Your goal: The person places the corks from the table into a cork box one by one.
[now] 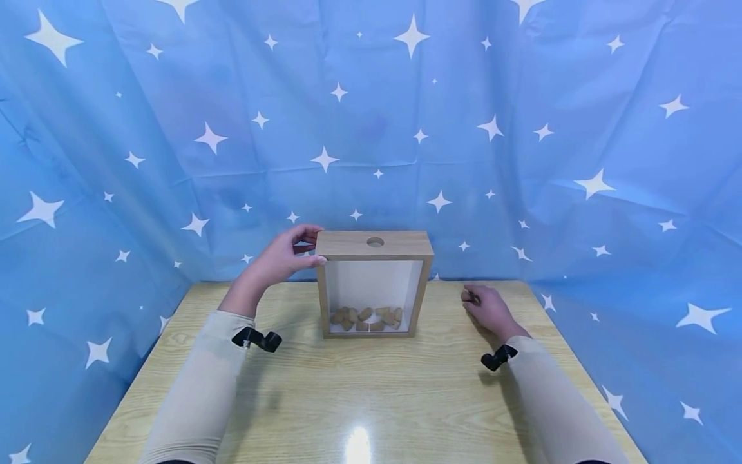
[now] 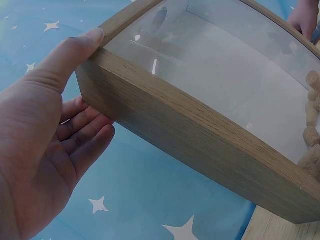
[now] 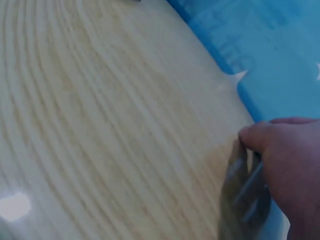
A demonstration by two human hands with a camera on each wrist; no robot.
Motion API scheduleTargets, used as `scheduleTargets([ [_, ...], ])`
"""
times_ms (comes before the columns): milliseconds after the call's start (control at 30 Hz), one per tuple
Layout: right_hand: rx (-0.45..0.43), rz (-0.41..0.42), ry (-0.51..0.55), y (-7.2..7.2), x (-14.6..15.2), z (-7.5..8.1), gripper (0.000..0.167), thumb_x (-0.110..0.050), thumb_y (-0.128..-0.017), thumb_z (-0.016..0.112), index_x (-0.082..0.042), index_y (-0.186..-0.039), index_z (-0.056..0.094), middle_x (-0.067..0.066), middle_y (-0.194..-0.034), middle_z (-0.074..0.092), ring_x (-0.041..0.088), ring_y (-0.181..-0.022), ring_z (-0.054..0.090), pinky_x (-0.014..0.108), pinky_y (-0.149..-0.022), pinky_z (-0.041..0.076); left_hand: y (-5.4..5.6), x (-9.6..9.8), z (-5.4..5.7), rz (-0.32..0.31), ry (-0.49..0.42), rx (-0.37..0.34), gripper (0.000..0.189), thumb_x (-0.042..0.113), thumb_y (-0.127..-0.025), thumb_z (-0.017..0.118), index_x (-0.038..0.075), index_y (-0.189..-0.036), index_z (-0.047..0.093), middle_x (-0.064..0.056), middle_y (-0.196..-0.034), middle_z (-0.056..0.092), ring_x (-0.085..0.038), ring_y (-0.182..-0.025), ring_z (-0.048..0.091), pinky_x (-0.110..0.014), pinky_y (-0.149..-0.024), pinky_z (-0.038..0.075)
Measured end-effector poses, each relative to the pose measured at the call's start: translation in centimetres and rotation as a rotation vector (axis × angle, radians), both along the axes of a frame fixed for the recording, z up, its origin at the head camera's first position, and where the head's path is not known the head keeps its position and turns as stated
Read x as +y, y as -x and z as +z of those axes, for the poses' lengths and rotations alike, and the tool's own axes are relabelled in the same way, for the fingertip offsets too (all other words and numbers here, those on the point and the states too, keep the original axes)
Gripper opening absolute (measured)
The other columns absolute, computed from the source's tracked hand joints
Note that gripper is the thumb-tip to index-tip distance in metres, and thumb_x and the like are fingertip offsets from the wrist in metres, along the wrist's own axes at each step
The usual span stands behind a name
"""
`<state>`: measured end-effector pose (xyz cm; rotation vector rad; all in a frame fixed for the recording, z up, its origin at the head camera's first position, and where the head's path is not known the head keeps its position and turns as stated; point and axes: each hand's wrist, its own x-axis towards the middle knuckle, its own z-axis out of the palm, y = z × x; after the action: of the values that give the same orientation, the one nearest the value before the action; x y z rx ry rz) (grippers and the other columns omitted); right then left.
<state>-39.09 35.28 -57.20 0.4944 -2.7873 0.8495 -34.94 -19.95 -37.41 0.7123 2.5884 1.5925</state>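
Note:
A wooden display box (image 1: pixel 375 245) with a clear front and a round hole in its top stands upright on the table. Several corks (image 1: pixel 377 326) lie along its bottom, some also showing in the left wrist view. My left hand (image 1: pixel 285 256) grips the box's upper left corner, thumb on the front edge (image 2: pixel 95 37) and fingers behind. To the right of the box, my right hand (image 1: pixel 488 308) is low over the table with fingers curled. A small brown cork (image 1: pixel 466 296) shows at its fingertips in the head view; in the right wrist view the hand (image 3: pixel 292 160) hides it.
The wooden table (image 1: pixel 371 380) reaches back to a blue curtain (image 1: pixel 371 129) with white stars, which also hangs along both sides. The right hand is close to the table's back right corner. A black wrist mount (image 1: pixel 257 338) sits on the left sleeve, another (image 1: pixel 498 357) on the right.

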Motion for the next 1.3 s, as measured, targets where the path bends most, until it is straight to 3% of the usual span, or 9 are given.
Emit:
scheduleTargets([
  [233, 0.027, -0.018, -0.06, -0.4, -0.1, -0.1, 0.038, -0.004, -0.108, 0.07, 0.011, -0.143, 0.066, 0.035, -0.137, 0.065, 0.056, -0.13, 0.058, 0.073, -0.121, 0.034, -0.1, 0.0, 0.1, -0.003, -0.008, -0.005, 0.07, 0.025, -0.099, 0.089, 0.011, -0.158, 0.054, -0.016, -0.147, 0.058, -0.038, -0.143, 0.056, -0.061, -0.119, 0.048],
  [433, 0.04, -0.034, -0.021, -0.7, -0.2, -0.1, 0.024, -0.002, -0.107, 0.072, 0.008, -0.128, 0.076, 0.031, -0.131, 0.068, 0.053, -0.124, 0.061, 0.07, -0.112, 0.046, -0.1, 0.1, 0.1, -0.001, 0.002, -0.004, 0.071, 0.027, -0.099, 0.089, 0.011, -0.159, 0.054, -0.015, -0.148, 0.058, -0.038, -0.144, 0.055, -0.06, -0.119, 0.049],
  [700, 0.019, -0.079, -0.006, -0.9, -0.2, -0.3, 0.033, -0.012, -0.107, 0.075, 0.008, -0.134, 0.074, 0.024, -0.117, 0.071, 0.043, -0.104, 0.068, 0.063, -0.094, 0.055, -0.1, 0.1, 0.1, -0.001, 0.005, 0.002, 0.071, 0.028, -0.099, 0.089, 0.012, -0.158, 0.054, -0.015, -0.148, 0.058, -0.037, -0.143, 0.055, -0.059, -0.119, 0.049],
  [900, 0.003, -0.089, 0.003, -0.9, 0.0, -0.2, 0.033, -0.014, -0.107, 0.076, 0.006, -0.133, 0.075, 0.021, -0.116, 0.072, 0.037, -0.101, 0.069, 0.059, -0.091, 0.057, 0.0, 0.0, 0.0, -0.006, -0.006, 0.003, 0.071, 0.028, -0.098, 0.089, 0.012, -0.158, 0.054, -0.015, -0.147, 0.058, -0.038, -0.143, 0.056, -0.059, -0.118, 0.05],
  [1133, -0.054, -0.073, 0.079, -1.5, 0.0, 1.1, 0.033, -0.015, -0.109, 0.073, 0.006, -0.135, 0.074, 0.016, -0.108, 0.069, 0.028, -0.092, 0.063, 0.044, -0.08, 0.054, 0.0, -0.1, 0.0, -0.004, -0.006, 0.004, 0.071, 0.028, -0.098, 0.089, 0.012, -0.158, 0.054, -0.015, -0.147, 0.058, -0.038, -0.144, 0.056, -0.057, -0.118, 0.05],
  [1300, -0.095, -0.08, 0.11, -1.7, -0.6, 2.1, 0.035, -0.024, -0.111, 0.073, 0.001, -0.135, 0.076, 0.011, -0.106, 0.072, 0.023, -0.088, 0.062, 0.037, -0.075, 0.053, 0.0, -0.1, 0.0, -0.002, 0.0, 0.009, 0.071, 0.028, -0.098, 0.089, 0.012, -0.158, 0.054, -0.015, -0.147, 0.058, -0.038, -0.143, 0.056, -0.057, -0.118, 0.051],
])
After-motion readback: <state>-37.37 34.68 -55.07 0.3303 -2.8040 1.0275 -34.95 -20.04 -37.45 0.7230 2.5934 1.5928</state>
